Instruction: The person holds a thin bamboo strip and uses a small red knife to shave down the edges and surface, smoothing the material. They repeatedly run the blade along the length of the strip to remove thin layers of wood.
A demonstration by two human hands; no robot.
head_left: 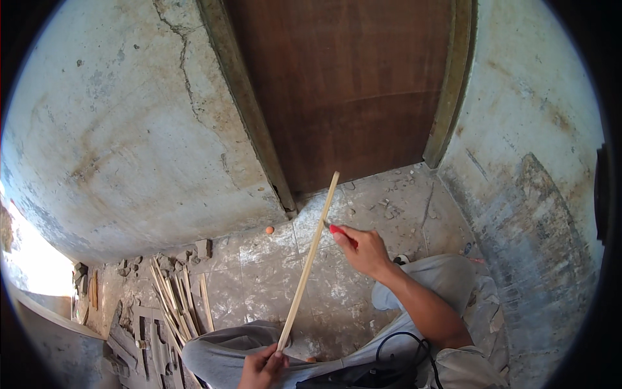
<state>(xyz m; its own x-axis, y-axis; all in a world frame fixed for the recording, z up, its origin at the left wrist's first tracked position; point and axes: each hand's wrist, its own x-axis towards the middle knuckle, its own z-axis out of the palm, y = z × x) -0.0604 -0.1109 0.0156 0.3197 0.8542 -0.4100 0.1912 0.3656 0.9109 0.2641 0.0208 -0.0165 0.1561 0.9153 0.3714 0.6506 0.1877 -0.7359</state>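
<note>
A long, pale wooden strip (308,266) slants up and away from my lap, its far end over the floor near the door. My left hand (262,367) is closed round its near end, thumb on top. Further up, my right hand (365,249) grips a small red-handled tool (335,229). The tool's tip meets or nearly meets the strip's right side; its working end is too small to make out, so its kind is unclear.
Several similar strips (176,298) lean beside my left knee, near broken boards (152,343) and rubble (203,248). A brown door (350,84) stands ahead between cracked walls. An orange ball-like object (269,230) lies on the dusty tiles. A black cable (424,343) loops over my lap.
</note>
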